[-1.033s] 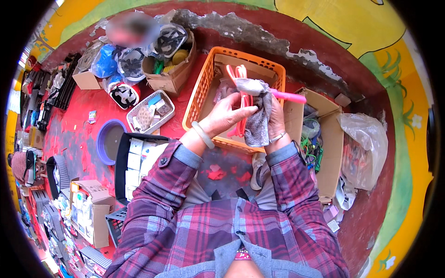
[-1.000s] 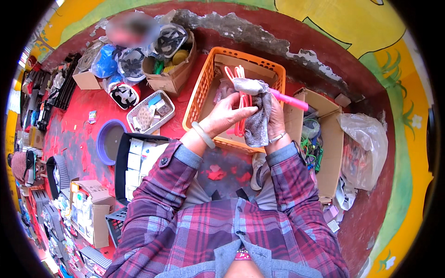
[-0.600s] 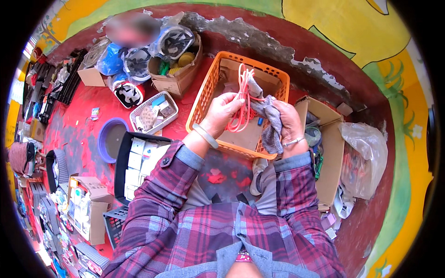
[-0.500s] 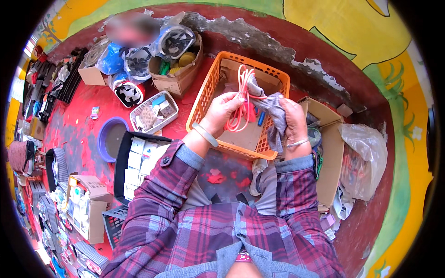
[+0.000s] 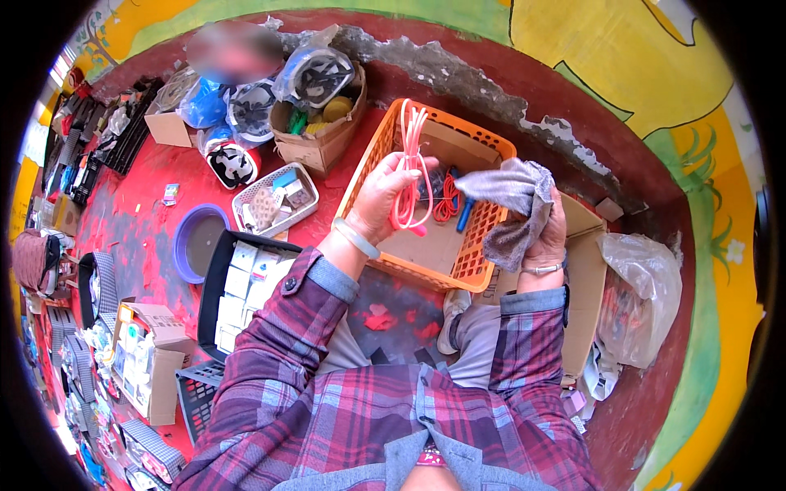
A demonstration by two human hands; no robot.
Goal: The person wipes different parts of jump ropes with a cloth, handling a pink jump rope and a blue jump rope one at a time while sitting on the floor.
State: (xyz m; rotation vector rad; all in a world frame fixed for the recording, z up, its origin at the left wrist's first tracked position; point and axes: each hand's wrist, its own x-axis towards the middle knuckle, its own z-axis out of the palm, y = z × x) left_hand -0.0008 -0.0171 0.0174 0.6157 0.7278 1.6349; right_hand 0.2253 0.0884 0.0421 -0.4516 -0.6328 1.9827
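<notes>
My left hand (image 5: 379,195) is closed round a looped bundle of pink cord (image 5: 412,131), held up above the orange basket (image 5: 458,282). Some of its loops hang below the fingers. My right hand (image 5: 547,237) grips a crumpled grey cloth (image 5: 517,196) over the basket's right rim. Cloth and cord are apart. Inside the basket are a red coiled cord (image 5: 446,204), a blue stick-like piece (image 5: 466,214) and a sheet of cardboard (image 5: 426,247); the cord in my left hand hides part of the contents.
A cardboard box (image 5: 580,307) and a clear plastic bag (image 5: 641,303) stand to the right. On the left are a white basket (image 5: 286,217), a purple basin (image 5: 182,245) and a black bin (image 5: 214,303) of white boxes. Behind them sits a carton (image 5: 323,151) of bagged helmets.
My right hand has moved right and up, taking the cloth off the cord. My left hand still holds the cord, a little left of before and more upright.
</notes>
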